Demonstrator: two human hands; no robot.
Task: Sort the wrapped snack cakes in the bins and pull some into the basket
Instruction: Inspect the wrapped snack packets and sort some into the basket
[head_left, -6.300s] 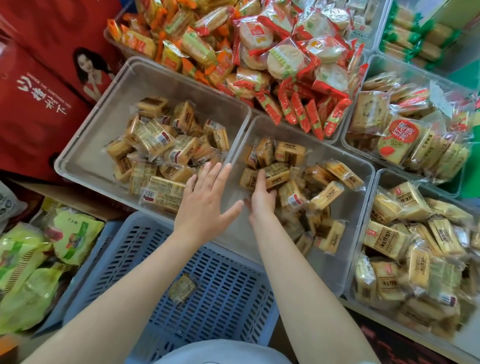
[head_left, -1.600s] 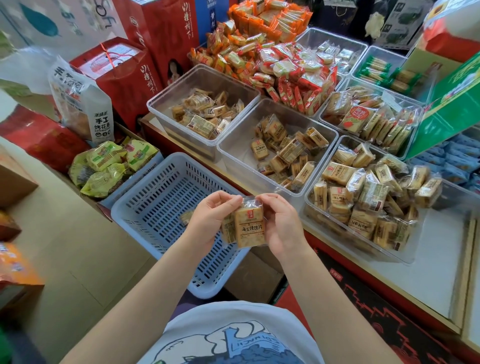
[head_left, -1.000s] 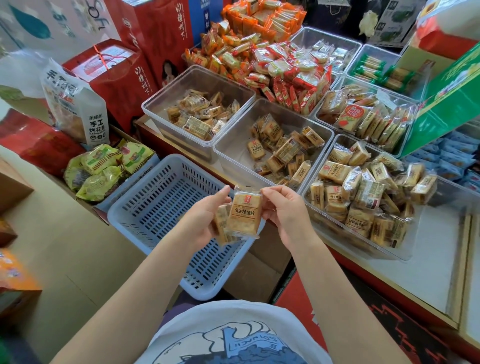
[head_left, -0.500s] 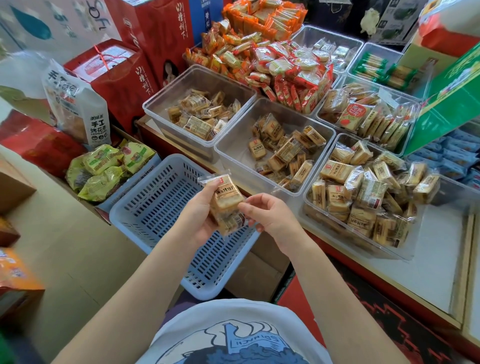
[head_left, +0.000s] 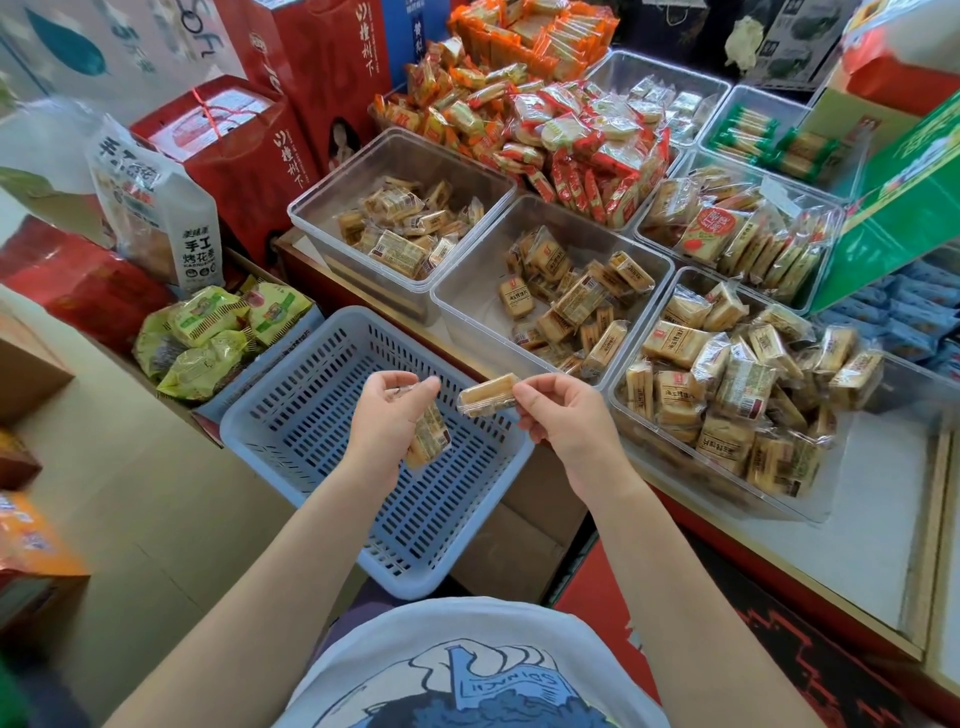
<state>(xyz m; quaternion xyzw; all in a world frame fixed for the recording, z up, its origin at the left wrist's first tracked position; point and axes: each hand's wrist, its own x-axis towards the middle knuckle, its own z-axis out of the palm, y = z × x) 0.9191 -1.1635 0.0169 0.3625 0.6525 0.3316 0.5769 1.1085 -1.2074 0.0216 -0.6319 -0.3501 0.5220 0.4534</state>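
Hands at frame centre: our left hand (head_left: 385, 415) grips one snack cake (head_left: 429, 435), our right hand (head_left: 563, 415) pinches another cake (head_left: 487, 396), above the basket (head_left: 291, 410).

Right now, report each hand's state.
Left hand: fingers grip a wrapped cake over the blue basket.
Right hand: pinches another cake.

A small snack shop — clear plastic bins (head_left: 470, 283) heaped with wrapped cakes line a red-edged counter (head_left: 878, 525), with red gift boxes (head_left: 249, 150) stacked beside.
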